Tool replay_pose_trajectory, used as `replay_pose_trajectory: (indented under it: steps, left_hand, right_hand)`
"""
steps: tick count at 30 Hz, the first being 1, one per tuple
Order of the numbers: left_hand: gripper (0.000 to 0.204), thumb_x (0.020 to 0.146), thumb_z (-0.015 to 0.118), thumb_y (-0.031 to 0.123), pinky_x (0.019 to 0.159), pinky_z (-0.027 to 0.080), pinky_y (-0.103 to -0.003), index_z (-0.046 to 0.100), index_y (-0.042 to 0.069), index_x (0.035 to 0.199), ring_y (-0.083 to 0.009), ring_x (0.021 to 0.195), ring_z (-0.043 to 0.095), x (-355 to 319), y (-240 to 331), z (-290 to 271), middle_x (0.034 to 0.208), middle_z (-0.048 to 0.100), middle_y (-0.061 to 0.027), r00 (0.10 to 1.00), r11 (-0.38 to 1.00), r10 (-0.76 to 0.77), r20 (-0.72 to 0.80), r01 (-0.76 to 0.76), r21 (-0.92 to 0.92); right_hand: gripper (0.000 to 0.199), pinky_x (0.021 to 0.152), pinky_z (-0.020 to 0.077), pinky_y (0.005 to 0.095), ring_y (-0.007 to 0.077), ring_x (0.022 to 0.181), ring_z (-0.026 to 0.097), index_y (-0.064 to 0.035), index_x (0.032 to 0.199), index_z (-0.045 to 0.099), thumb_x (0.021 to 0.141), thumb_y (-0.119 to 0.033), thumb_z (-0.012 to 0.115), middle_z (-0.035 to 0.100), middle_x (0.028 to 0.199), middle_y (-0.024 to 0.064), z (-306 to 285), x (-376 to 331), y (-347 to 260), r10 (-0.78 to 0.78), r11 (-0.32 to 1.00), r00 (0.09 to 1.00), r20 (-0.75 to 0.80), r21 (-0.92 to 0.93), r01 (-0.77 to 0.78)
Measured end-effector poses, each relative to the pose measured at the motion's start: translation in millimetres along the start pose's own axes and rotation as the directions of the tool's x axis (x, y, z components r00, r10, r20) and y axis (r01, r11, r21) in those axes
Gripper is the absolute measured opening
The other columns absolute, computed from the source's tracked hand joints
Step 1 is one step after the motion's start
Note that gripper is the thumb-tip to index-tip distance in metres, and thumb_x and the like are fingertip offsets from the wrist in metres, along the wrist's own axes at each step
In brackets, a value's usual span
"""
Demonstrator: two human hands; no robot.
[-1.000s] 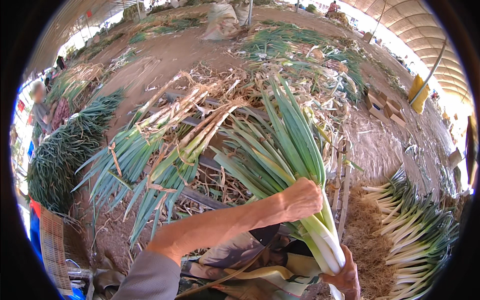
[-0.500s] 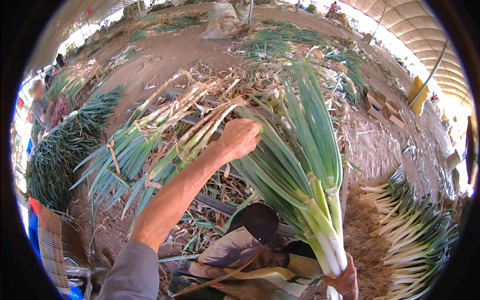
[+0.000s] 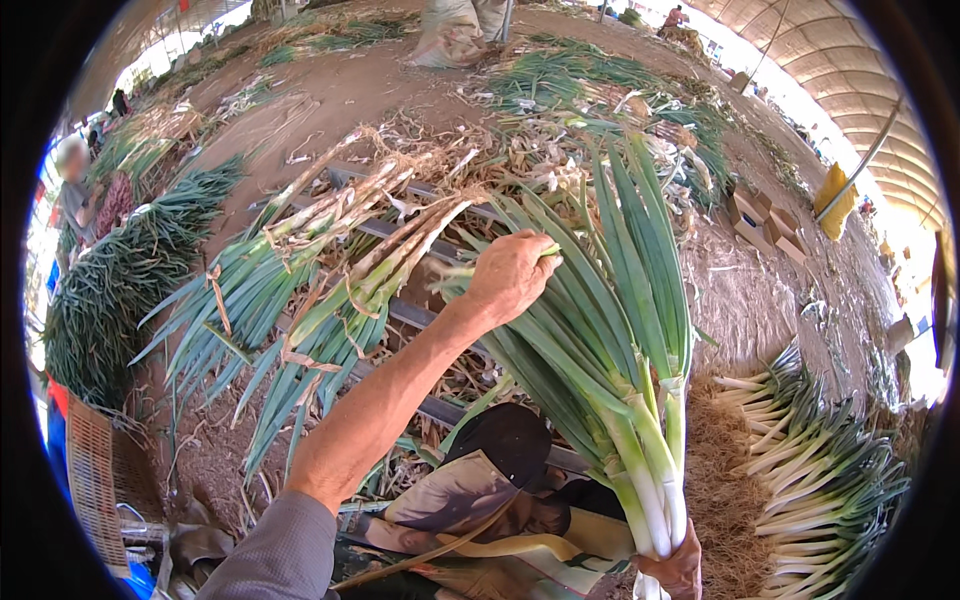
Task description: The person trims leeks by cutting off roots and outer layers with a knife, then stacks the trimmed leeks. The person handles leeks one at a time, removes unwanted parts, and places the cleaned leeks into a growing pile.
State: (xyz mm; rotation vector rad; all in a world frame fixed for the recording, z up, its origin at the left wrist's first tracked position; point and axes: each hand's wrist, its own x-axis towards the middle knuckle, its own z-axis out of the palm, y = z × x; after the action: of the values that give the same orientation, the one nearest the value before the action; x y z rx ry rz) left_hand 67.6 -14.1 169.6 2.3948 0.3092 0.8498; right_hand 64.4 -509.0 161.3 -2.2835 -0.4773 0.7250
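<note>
A bunch of large green onions (image 3: 625, 370) stands tilted before me, white stems low and broad green leaves up. My right hand (image 3: 678, 568) is wrapped round the white stems near the bottom. At the leaves' upper left, my left hand (image 3: 512, 277) is closed in a pinch on a green leaf, and part of that leaf is hidden by the fingers. Untrimmed green onions (image 3: 300, 270) with dry brown outer leaves lie to the left of my left hand, across metal rails (image 3: 410, 315). Neatly laid green onions (image 3: 800, 450) with white stems and brown roots lie at the right.
Peeled leaf scraps (image 3: 540, 170) cover the ground ahead. A big green onion heap (image 3: 130, 280) lies at the left, with another person (image 3: 75, 195) behind it. A woven chair back (image 3: 95, 460) is at the lower left. Cardboard boxes (image 3: 765, 225) and a yellow sack (image 3: 833, 200) are at the right.
My left hand has moved a little right and closer to the leaves, still pinched. The bunch and my right hand have shifted only slightly.
</note>
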Motion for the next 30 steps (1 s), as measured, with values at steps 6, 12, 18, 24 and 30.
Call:
replay_pose_trajectory:
  steps: [6,12,18,24,30]
  left_hand:
    - [0.043,0.09,0.072,0.018,0.066,0.057,-0.034,0.063,-0.003,0.126,-0.0179,0.068,0.062,47.2,-9.2,11.9,0.117,0.071,-0.019,0.952,0.904,-0.285,0.109,0.305,-0.301]
    - [0.03,0.096,0.066,0.015,0.041,0.042,-0.019,0.068,0.0,0.121,-0.0059,0.05,0.049,72.9,-7.4,28.6,0.093,0.074,-0.0155,0.847,0.645,-0.291,0.445,0.517,-0.563]
    - [0.012,0.087,0.067,0.019,0.04,0.038,-0.024,0.066,0.01,0.079,-0.0057,0.05,0.047,97.9,-85.8,-42.5,0.065,0.058,-0.0008,0.719,0.66,-0.669,-0.187,0.46,-0.593]
    - [0.028,0.099,0.055,0.031,0.044,0.036,-0.026,0.062,0.01,0.082,-0.0076,0.049,0.044,50.9,-117.9,-122.0,0.062,0.053,0.0022,0.91,0.915,-0.318,-0.264,0.368,0.166]
    - [0.053,0.092,0.073,0.03,0.101,0.055,-0.044,0.058,-0.001,0.133,-0.0332,0.111,0.069,-36.1,-32.5,0.4,0.128,0.066,-0.0209,0.774,0.935,-0.292,0.562,0.355,-0.002]
  right_hand:
    - [0.069,0.076,0.0555,0.042,0.0247,0.091,0.067,-0.0027,0.128,0.051,0.072,-0.019,0.088,0.07,0.1,0.0176,0.4,-4.8,9.5,-0.025,0.988,0.999,-0.024,-0.154,0.021]
    - [0.074,0.076,0.0573,0.0378,0.0198,0.091,0.067,-0.005,0.133,0.048,0.073,-0.021,0.089,0.071,0.103,0.0152,1.9,-6.4,27.6,-0.005,1.0,1.0,-0.012,-0.02,0.005]
    - [0.076,0.077,0.0578,0.0388,0.0186,0.09,0.067,-0.006,0.133,0.048,0.073,-0.026,0.091,0.071,0.103,0.0161,0.2,-9.3,37.0,0.049,0.992,0.998,-0.04,-0.112,-0.053]
    - [0.09,0.091,0.054,0.0369,0.0213,0.1,0.065,0.0021,0.131,0.052,0.051,-0.009,0.092,0.067,0.113,0.0135,-3.5,-12.9,-21.8,0.119,0.939,0.99,-0.08,0.332,-0.086]
    - [0.094,0.093,0.0524,0.0365,0.0211,0.102,0.065,0.0047,0.134,0.052,0.051,-0.015,0.093,0.068,0.114,0.0127,3.9,-12.6,-29.0,0.149,0.898,0.988,-0.047,0.425,-0.115]
